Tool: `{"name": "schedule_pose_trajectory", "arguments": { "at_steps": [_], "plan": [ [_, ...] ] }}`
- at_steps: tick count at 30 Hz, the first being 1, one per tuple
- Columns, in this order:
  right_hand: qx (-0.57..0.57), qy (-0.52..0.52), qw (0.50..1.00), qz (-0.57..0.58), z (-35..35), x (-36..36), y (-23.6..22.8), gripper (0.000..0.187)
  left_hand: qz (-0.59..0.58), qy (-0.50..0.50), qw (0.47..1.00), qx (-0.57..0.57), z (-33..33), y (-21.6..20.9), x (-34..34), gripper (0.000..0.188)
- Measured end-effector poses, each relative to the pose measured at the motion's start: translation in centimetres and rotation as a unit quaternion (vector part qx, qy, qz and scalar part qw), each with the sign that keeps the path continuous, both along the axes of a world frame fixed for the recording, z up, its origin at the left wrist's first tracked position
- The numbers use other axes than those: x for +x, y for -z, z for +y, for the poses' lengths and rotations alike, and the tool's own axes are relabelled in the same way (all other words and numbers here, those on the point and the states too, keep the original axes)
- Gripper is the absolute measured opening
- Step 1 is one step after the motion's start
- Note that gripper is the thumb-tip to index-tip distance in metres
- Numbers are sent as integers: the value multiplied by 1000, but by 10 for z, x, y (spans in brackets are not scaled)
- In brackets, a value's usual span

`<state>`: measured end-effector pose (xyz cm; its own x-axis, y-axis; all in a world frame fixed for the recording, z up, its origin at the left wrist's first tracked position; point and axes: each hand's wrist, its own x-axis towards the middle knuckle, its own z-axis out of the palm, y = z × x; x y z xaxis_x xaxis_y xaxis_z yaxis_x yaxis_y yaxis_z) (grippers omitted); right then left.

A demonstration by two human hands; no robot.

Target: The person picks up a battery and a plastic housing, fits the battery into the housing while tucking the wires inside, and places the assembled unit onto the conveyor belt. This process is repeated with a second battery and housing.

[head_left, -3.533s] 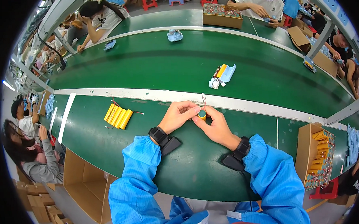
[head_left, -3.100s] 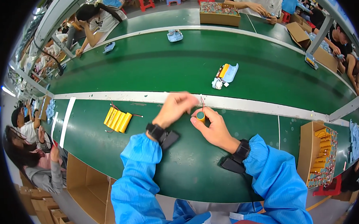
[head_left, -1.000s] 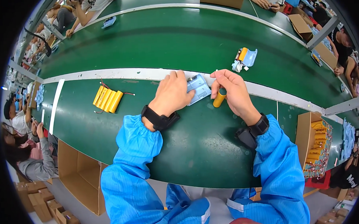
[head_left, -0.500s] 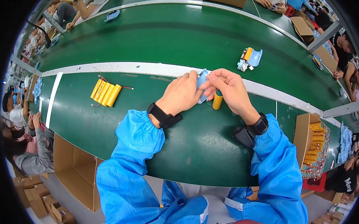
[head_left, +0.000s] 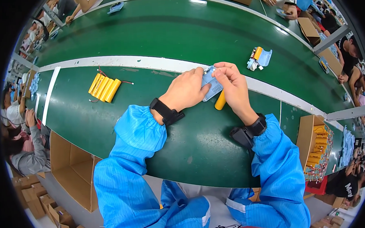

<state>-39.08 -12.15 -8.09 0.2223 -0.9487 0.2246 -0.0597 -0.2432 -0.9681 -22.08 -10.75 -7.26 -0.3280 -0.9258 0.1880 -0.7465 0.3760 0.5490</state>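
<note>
My left hand (head_left: 186, 88) grips a light blue plastic shell (head_left: 212, 89) from its left side, with the thumb across its face. At the shell's upper right end, the fingertips of my right hand (head_left: 235, 89) are pinched together. What lies between them is too small to make out. Small pale parts show at the top of the shell, by those fingertips. A yellow cylindrical battery cell (head_left: 220, 101) sticks out below my right hand, close to the shell's lower right edge; its upper end is hidden.
Several joined yellow cells (head_left: 104, 88) with thin wires lie on the green table at left. Beyond the white strip (head_left: 147, 61) sits an opened blue shell with a yellow cell (head_left: 260, 58). A cardboard box of battery packs (head_left: 315, 149) stands at right. Other people work around the table.
The blue shell has turned so more of its face shows between my hands. My right fingertips have closed in on its upper end. The view has shifted slightly.
</note>
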Motion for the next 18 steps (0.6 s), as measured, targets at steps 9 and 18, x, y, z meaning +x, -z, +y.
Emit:
{"name": "schedule_pose_trajectory", "arguments": {
  "at_steps": [9, 18],
  "plan": [
    [-8, 37, 988, 147, -2, 4, 18, 15, 25, 25, 999, -4, 1, 4, 2, 32],
    [-26, 56, 984, 169, 0, 3, 21, 12, 31, 33, 999, -14, 1, 6, -2, 30]
  ]
}}
